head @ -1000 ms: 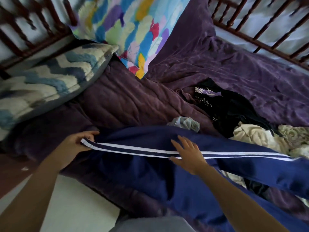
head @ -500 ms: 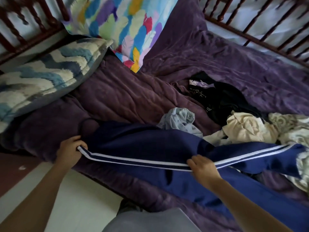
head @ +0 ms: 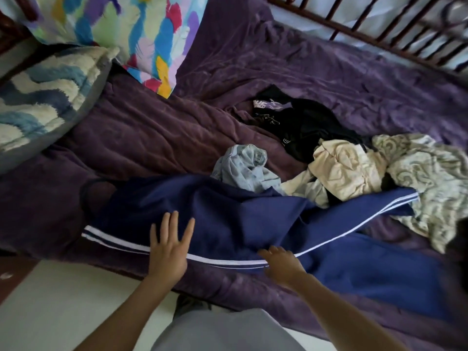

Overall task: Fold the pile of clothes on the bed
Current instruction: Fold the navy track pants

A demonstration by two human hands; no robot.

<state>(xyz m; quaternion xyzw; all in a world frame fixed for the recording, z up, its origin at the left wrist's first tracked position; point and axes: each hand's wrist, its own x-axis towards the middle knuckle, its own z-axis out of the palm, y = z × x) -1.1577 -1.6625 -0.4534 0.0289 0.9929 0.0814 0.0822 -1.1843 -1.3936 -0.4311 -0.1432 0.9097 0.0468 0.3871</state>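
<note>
— Starting at the left, what lies beside the chevron pillow (head: 45,97)?
— One end of the navy track trousers (head: 228,219), stretched along the near edge of the bed (head: 177,138). The left hand (head: 168,249) rests flat on them, its fingers (head: 173,224) straight and spread, with the palm across the white side stripe (head: 114,239).
— And the right hand (head: 281,264)?
— Further along the same stripe, lying on the cloth. It is blurred, but the fingers look straight rather than pinching.
— The rest of the pile?
— Behind and to the right: a pale denim piece (head: 243,165) touching the trousers, a black garment (head: 304,122), a cream one (head: 347,168) and a grey-patterned cloth (head: 430,178) against the trousers' far end.
— How will the trousers handle?
— Soft, light and probably a little slick, so they should slide on the bedcover and wrinkle easily. I would pinch them at the two ends or along the stripe seam, not in the loose middle, and draw the far end clear of the patterned cloth first.
</note>
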